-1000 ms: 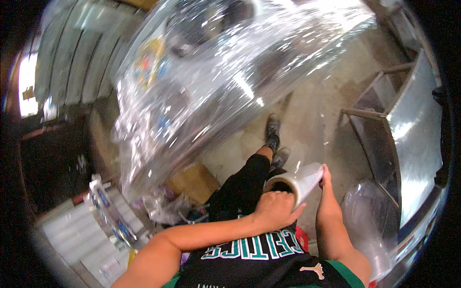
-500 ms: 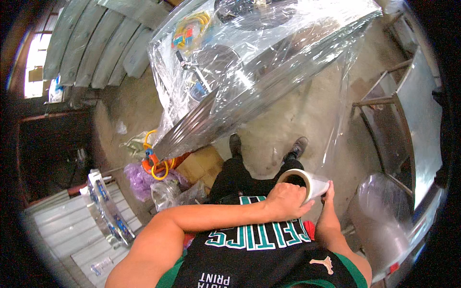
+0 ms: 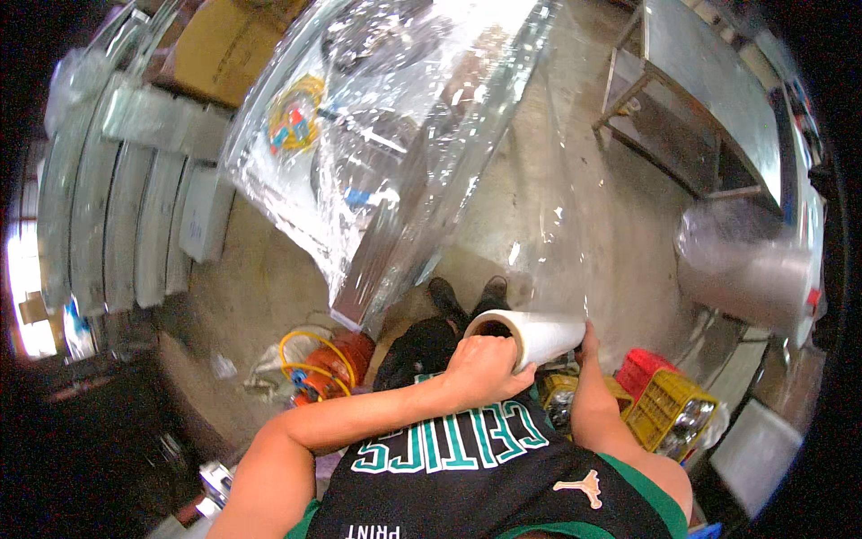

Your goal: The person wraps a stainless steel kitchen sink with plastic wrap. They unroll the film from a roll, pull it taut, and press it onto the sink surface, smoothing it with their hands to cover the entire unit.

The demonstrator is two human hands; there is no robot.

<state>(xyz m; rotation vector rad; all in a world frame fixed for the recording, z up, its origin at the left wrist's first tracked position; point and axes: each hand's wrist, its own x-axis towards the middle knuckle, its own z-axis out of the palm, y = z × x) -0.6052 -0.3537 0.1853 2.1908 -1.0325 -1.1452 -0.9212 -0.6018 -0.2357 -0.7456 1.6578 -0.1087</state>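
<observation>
Both my hands hold a roll of clear stretch film (image 3: 551, 338) in front of my waist. My left hand (image 3: 487, 370) is closed on the roll's near-left end, its fingers at the open cardboard core. My right hand (image 3: 588, 345) grips the other end, its fingers partly hidden. A thin sheet of film (image 3: 564, 225) runs up from the roll toward a large metal unit (image 3: 373, 283) wrapped in shiny film. Under that wrap lie dark round parts and a coiled yellow hose (image 3: 301, 112) with red and blue fittings.
An orange-red gas cylinder (image 3: 348, 361) with a yellow hose stands left of my legs. Yellow crates (image 3: 669, 415) are at my right. Farther right are a metal table (image 3: 709, 90) and a large film-wrapped roll (image 3: 745, 269). Wrapped panels (image 3: 126, 225) and a cardboard box (image 3: 229, 49) stand left.
The view has turned, and the wrapped unit now sits farther left and steeper. The roll has shifted left in view, still in both hands. Yellow crates have come into sight.
</observation>
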